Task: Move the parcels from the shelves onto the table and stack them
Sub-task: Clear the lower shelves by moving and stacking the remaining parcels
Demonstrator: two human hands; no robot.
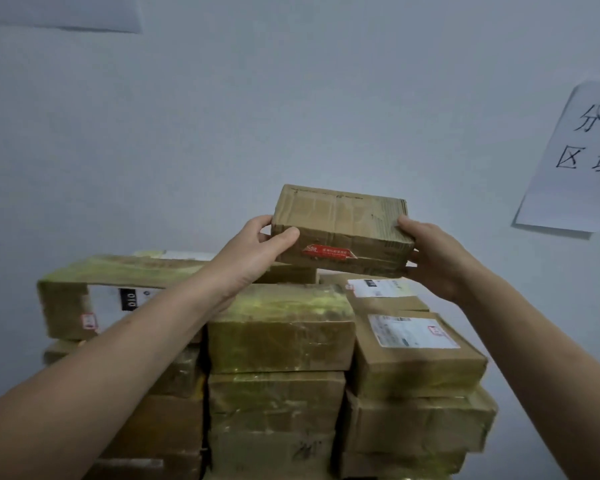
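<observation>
I hold a small brown cardboard parcel (340,226) with a red sticker on its front, above a tall stack of parcels (281,344). My left hand (257,251) grips its left end, thumb on the front face. My right hand (437,254) grips its right end, thumb on top and fingers underneath. The parcel is tilted a little and hangs just over the rear top boxes. The stack fills the lower middle of the view in three columns of taped boxes, several with white shipping labels. The table under them is hidden.
A plain pale wall (291,98) stands right behind the stack. A white paper sign (575,157) with black characters hangs on the wall at the right. Another sheet (59,12) shows at the top left corner.
</observation>
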